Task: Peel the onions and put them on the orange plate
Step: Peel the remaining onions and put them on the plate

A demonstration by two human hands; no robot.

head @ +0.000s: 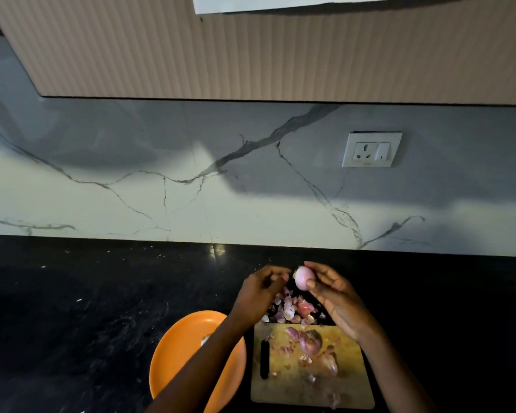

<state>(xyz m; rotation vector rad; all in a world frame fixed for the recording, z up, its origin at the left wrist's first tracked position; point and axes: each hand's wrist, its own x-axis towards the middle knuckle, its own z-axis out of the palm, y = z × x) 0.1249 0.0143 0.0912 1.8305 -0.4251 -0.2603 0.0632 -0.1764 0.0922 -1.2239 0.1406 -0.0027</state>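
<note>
My right hand [334,296] holds a small pinkish onion [304,278] between thumb and fingers above the black counter. My left hand [258,289] is just left of it, fingertips curled and pinching at a bit of skin by the onion's tip. A pile of onion peels [292,310] lies on the counter under my hands. Two unpeeled onions [312,342] [328,365] sit on the wooden cutting board [349,391]. The orange plate [176,353] is left of the board; my left forearm crosses it and partly hides a pale peeled piece [205,340] on it.
The black stone counter [87,308] runs left and right of the work area. A marble backsplash [191,189] with a wall socket [371,149] stands behind. A ribbed cabinet [251,49] hangs overhead. The board has a dark handle slot [264,359].
</note>
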